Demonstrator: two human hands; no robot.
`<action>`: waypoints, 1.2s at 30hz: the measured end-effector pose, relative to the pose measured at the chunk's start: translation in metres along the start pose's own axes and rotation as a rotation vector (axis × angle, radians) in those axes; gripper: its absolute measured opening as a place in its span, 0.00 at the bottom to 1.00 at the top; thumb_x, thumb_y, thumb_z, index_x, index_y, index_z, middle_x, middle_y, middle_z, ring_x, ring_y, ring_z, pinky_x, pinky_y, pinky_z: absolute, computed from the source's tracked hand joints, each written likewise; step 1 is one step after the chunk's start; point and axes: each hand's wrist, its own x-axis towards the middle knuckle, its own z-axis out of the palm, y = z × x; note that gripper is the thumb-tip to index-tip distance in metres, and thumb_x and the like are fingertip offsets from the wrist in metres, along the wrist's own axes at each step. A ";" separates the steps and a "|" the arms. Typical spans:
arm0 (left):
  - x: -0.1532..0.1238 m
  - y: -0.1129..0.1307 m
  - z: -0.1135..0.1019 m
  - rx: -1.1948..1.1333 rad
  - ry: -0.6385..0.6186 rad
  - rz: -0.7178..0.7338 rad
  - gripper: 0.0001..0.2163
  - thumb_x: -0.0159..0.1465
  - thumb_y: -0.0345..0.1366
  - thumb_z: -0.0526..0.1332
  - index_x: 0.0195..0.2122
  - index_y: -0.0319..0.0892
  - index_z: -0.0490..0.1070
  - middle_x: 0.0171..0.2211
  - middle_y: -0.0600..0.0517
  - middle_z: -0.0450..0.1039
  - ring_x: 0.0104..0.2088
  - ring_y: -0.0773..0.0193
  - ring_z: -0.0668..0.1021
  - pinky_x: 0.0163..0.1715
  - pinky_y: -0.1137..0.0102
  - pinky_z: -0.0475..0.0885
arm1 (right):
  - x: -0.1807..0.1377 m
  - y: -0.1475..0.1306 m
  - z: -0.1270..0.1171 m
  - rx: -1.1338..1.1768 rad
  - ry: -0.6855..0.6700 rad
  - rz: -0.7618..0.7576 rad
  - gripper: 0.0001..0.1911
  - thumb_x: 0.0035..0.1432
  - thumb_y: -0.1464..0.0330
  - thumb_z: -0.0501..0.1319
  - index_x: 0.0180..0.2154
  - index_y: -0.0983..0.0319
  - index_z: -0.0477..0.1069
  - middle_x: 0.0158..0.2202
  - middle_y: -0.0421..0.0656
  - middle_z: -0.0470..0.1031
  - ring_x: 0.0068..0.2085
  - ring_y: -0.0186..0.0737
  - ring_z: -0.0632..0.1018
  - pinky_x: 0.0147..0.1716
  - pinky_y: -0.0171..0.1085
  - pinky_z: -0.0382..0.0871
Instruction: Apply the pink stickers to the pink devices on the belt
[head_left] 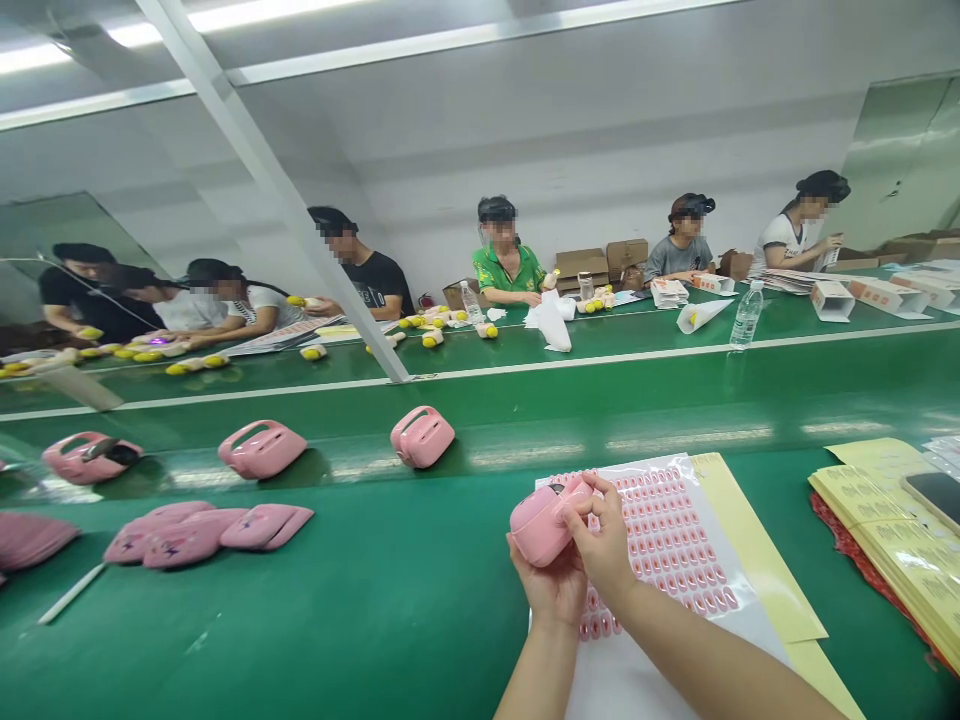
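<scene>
My left hand (553, 590) cups a pink plastic toy (538, 522) from below, above a white sheet of small pink stickers (679, 520). My right hand (604, 535) is closed in a pinch against the toy's right end, fingertips pressed on its top edge. I cannot see whether a sticker is under the fingers. Both forearms come in from the bottom of the view.
Three more pink toys (421, 436) (261, 448) (90, 457) lie on the green conveyor belt (525, 400). Flat pink shells (202, 530) are piled at left. Yellow sheet stacks (877, 510) and a phone (936, 494) sit at right. Several workers sit across the far table.
</scene>
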 end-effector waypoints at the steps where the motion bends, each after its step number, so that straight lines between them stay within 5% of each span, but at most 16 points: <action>1: 0.000 0.000 0.001 -0.015 0.014 -0.003 0.32 0.53 0.52 0.55 0.55 0.38 0.56 0.43 0.44 0.72 0.43 0.60 0.74 0.42 0.72 0.69 | 0.000 0.001 -0.001 -0.026 -0.005 -0.037 0.08 0.51 0.67 0.57 0.22 0.60 0.69 0.45 0.47 0.64 0.51 0.46 0.64 0.51 0.48 0.57; 8: -0.006 0.002 0.009 -0.076 0.092 -0.031 0.26 0.54 0.50 0.53 0.49 0.38 0.62 0.39 0.45 0.73 0.39 0.62 0.76 0.39 0.73 0.71 | 0.008 0.009 -0.014 -0.294 -0.136 -0.553 0.07 0.54 0.73 0.52 0.30 0.58 0.68 0.41 0.46 0.67 0.46 0.43 0.67 0.47 0.47 0.62; 11: -0.006 0.006 0.008 -0.072 0.096 -0.039 0.24 0.55 0.50 0.52 0.47 0.39 0.64 0.38 0.46 0.74 0.38 0.63 0.76 0.36 0.74 0.72 | 0.012 0.013 -0.018 -0.382 -0.202 -0.638 0.08 0.55 0.71 0.52 0.37 0.58 0.67 0.43 0.47 0.67 0.48 0.44 0.67 0.52 0.50 0.57; 18: 0.000 0.005 -0.005 0.081 -0.157 -0.049 0.19 0.55 0.51 0.53 0.39 0.43 0.71 0.37 0.49 0.76 0.44 0.60 0.74 0.44 0.70 0.69 | 0.004 0.026 -0.004 -0.270 -0.142 -0.293 0.32 0.53 0.62 0.55 0.57 0.63 0.48 0.55 0.53 0.56 0.57 0.49 0.58 0.54 0.51 0.54; 22: 0.000 0.007 -0.003 0.076 -0.147 0.000 0.19 0.56 0.51 0.53 0.40 0.45 0.71 0.39 0.50 0.75 0.46 0.60 0.73 0.43 0.71 0.70 | 0.016 0.034 0.000 -0.143 -0.145 -0.136 0.24 0.57 0.66 0.49 0.55 0.62 0.51 0.53 0.50 0.61 0.54 0.41 0.63 0.52 0.43 0.59; 25: 0.001 0.013 0.001 0.101 -0.137 0.074 0.18 0.54 0.51 0.55 0.43 0.50 0.69 0.42 0.53 0.73 0.45 0.60 0.73 0.44 0.67 0.70 | 0.047 0.040 -0.009 -0.322 -0.191 0.021 0.19 0.58 0.71 0.46 0.52 0.64 0.57 0.49 0.49 0.65 0.50 0.39 0.67 0.49 0.39 0.62; 29: 0.004 0.018 0.006 0.207 -0.068 0.184 0.19 0.53 0.55 0.55 0.43 0.54 0.68 0.43 0.54 0.72 0.44 0.58 0.73 0.41 0.64 0.71 | 0.086 0.052 -0.022 -0.547 -0.262 0.089 0.16 0.50 0.72 0.56 0.43 0.65 0.69 0.47 0.51 0.68 0.51 0.48 0.64 0.51 0.44 0.55; 36: 0.009 0.011 0.010 0.687 0.033 0.319 0.25 0.50 0.56 0.57 0.48 0.53 0.64 0.43 0.51 0.72 0.48 0.52 0.71 0.42 0.60 0.69 | 0.097 0.062 -0.024 -0.527 -0.274 0.136 0.05 0.45 0.75 0.59 0.25 0.62 0.72 0.35 0.47 0.73 0.45 0.47 0.68 0.45 0.44 0.58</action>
